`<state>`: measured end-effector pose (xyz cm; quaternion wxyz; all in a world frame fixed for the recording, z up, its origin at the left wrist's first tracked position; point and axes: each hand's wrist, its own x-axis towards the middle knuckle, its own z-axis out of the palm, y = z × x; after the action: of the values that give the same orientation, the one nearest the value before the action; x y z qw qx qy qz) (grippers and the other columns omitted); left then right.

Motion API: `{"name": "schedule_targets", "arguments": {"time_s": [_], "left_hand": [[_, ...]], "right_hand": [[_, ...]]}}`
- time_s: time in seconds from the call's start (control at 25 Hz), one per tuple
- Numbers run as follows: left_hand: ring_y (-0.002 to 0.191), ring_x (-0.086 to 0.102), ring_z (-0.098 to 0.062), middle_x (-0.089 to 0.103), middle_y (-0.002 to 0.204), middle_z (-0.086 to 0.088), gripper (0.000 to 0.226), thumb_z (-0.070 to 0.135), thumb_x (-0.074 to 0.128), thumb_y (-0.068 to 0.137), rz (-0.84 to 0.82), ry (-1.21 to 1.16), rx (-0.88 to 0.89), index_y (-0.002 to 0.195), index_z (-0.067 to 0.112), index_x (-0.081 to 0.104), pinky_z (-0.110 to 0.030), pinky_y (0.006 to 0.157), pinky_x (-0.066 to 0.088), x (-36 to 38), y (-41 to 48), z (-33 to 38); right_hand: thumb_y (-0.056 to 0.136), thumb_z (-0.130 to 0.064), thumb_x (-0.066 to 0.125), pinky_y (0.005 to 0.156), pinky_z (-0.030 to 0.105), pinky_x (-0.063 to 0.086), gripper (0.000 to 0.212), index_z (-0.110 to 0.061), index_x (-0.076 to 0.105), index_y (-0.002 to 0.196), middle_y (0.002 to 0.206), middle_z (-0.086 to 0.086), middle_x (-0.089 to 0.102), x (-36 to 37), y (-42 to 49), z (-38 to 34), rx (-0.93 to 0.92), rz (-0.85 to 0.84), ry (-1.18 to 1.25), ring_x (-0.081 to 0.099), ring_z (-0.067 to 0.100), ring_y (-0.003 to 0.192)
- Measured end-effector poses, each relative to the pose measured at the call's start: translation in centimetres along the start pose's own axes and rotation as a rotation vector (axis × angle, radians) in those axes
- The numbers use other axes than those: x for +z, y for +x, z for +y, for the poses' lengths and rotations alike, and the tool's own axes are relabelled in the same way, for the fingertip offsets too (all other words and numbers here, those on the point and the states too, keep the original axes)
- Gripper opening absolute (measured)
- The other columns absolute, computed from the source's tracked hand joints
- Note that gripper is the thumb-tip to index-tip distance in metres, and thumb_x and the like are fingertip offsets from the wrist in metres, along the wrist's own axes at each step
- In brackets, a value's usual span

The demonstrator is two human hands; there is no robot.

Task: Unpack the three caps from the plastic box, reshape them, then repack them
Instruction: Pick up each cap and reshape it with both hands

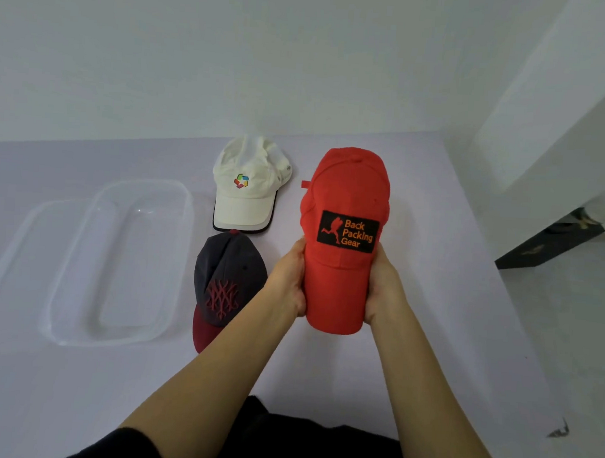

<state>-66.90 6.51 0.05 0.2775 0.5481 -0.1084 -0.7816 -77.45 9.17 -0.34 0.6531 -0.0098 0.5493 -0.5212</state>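
Gripping a red cap point(349, 189) by its brim, a person holds it at centre right of the frame, crown pointing toward the top and brim toward the wearer of the camera. The left hand point(289, 281) is curled round the brim's left edge and the right hand point(384, 287) round its right edge, so the brim bows between them. A black patch point(348, 231) on the front reads "Back Packing Gear" in orange beside a running figure. Whether the cap touches the pale lilac table point(443, 280) or is held just above it cannot be told.

Two more caps lie on the table left of the red one. A white cap point(248, 169) with a multicoloured logo and dark-edged brim sits at upper centre. Just below it lies a dark navy cap point(228, 259) with a maroon brim and red embroidery, its lower right side hidden behind the left forearm. At left stands the clear plastic box point(184, 243), open, overlapping its clear lid point(7, 281) further left. A black sleeve point(131, 448) shows at the bottom edge.
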Motion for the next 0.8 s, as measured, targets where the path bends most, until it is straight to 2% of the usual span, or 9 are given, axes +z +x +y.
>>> {"name": "schedule_targets", "arguments": {"time_s": [0.16,0.24,0.32,0.4,0.48,0.56,0.64,0.72,0.8], "left_hand": [[0.088,0.069,-0.029,0.075,0.089,-0.01,0.04,0.048,0.054,0.089,-0.009,0.012,0.053,0.098,0.014,0.074,-0.044,0.082,0.054,-0.4,-0.2,0.0],[0.097,0.068,-0.023,0.074,0.103,-0.007,0.042,0.052,0.053,0.088,0.071,0.067,0.188,0.105,0.019,0.072,-0.042,0.091,0.051,-1.2,0.3,0.4],[0.096,0.063,-0.015,0.068,0.108,-0.002,0.029,0.047,0.045,0.094,0.165,0.212,0.384,0.105,0.027,0.063,-0.037,0.09,0.05,-2.0,0.7,0.2],[0.096,0.06,-0.01,0.063,0.108,0.003,0.016,0.044,0.046,0.093,0.163,0.355,0.548,0.108,0.042,0.051,-0.036,0.089,0.05,-3.0,0.4,-0.3],[0.106,0.062,-0.012,0.061,0.117,0.007,0.034,0.048,0.052,0.083,0.081,0.364,0.598,0.117,0.052,0.047,-0.038,0.092,0.051,-3.6,0.1,-0.4],[0.111,0.061,-0.014,0.059,0.123,0.005,0.049,0.038,0.057,0.085,0.004,0.327,0.601,0.131,0.043,0.043,-0.038,0.094,0.049,-4.3,-0.5,0.0],[0.108,0.061,-0.016,0.058,0.121,-0.002,0.056,0.023,0.06,0.085,-0.093,0.357,0.624,0.137,0.029,0.04,-0.032,0.088,0.05,-5.2,-1.1,0.1],[0.105,0.06,-0.018,0.053,0.126,-0.005,0.077,0.021,0.067,0.072,-0.186,0.445,0.705,0.141,0.028,0.034,-0.028,0.08,0.051,-6.3,-1.5,0.5],[0.109,0.057,-0.019,0.044,0.139,0.0,0.094,0.025,0.071,0.062,-0.24,0.452,0.748,0.14,0.044,0.022,-0.031,0.083,0.05,-7.1,-2.0,1.6]], "right_hand": [[0.09,-0.046,0.053,0.074,0.038,0.055,0.041,-0.013,0.074,0.076,0.08,0.011,0.073,0.1,-1.0,-0.7,-0.007,-0.038,-0.015,0.07,0.025,0.07],[0.093,-0.047,0.047,0.073,0.033,0.054,0.039,-0.018,0.071,0.083,0.091,0.006,0.073,-0.3,-1.0,-0.9,-0.125,0.063,-0.111,0.068,0.017,0.077],[0.097,-0.049,0.036,0.073,0.029,0.049,0.038,-0.02,0.061,0.1,0.107,0.002,0.066,-0.9,-1.0,-0.8,-0.267,0.154,-0.269,0.061,0.007,0.084],[0.096,-0.048,0.04,0.078,0.026,0.046,0.032,-0.025,0.045,0.118,0.115,-0.004,0.055,-1.0,-1.5,-0.3,-0.367,0.132,-0.361,0.055,0.001,0.091],[0.086,-0.038,0.065,0.084,0.023,0.048,0.053,-0.029,0.037,0.13,0.118,-0.01,0.055,-1.3,-1.7,0.4,-0.463,0.021,-0.428,0.058,0.001,0.099],[0.067,-0.025,0.083,0.09,0.027,0.05,0.094,-0.026,0.027,0.143,0.125,-0.007,0.057,-1.8,-1.6,0.7,-0.483,-0.107,-0.471,0.061,0.005,0.107],[0.058,-0.016,0.088,0.093,0.032,0.048,0.118,-0.023,0.014,0.149,0.131,-0.001,0.057,-2.7,-1.7,0.1,-0.435,-0.201,-0.489,0.061,0.01,0.111],[0.058,-0.007,0.085,0.092,0.036,0.05,0.105,-0.02,0.029,0.145,0.129,0.007,0.061,-3.4,-1.9,-0.7,-0.422,-0.346,-0.48,0.063,0.021,0.112],[0.059,-0.004,0.08,0.09,0.038,0.052,0.086,-0.013,0.044,0.137,0.127,0.013,0.062,-3.7,-2.3,-0.9,-0.419,-0.464,-0.432,0.061,0.03,0.115]]}}
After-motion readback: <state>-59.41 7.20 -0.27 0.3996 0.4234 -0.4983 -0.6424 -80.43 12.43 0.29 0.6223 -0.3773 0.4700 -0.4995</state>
